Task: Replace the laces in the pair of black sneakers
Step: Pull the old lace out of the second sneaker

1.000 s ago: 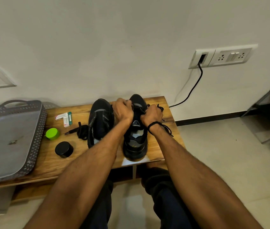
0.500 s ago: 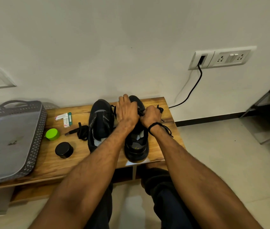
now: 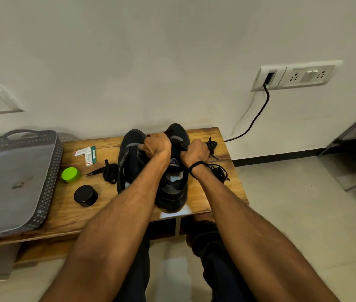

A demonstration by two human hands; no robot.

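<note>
Looking down through the head camera, you have both black sneakers standing side by side on the wooden bench point(image 3: 68, 210), close against each other near its middle. Each long axis runs from the near edge towards the wall, toes at the wall and heels towards you.

The right-hand sneaker point(image 3: 172, 188) sits with its heel at the near edge and its opening facing up. The left-hand sneaker point(image 3: 129, 162) lies just beside it, partly covered by your left forearm.

Your left hand point(image 3: 157, 146) is clenched over the lacing area between the two uppers, with a lace tip showing above the knuckles. Your right hand point(image 3: 194, 152) is also curled tight, gripping the lace point(image 3: 182, 147) that stretches between the two fists. A black wrist band point(image 3: 197, 165) circles your right wrist.

A loose lace bundle point(image 3: 110, 172) lies touching the left-hand sneaker's outer side. A second loose lace point(image 3: 218, 171) lies on the bench just right of your right wrist.

Further left are a green lid point(image 3: 70, 174), a black round tin point(image 3: 85, 195) and small boxes point(image 3: 86, 153). A grey tray point(image 3: 48, 182) occupies the left end of the bench. On the wall, a black cable point(image 3: 257, 114) hangs from the socket plate point(image 3: 292, 75).
</note>
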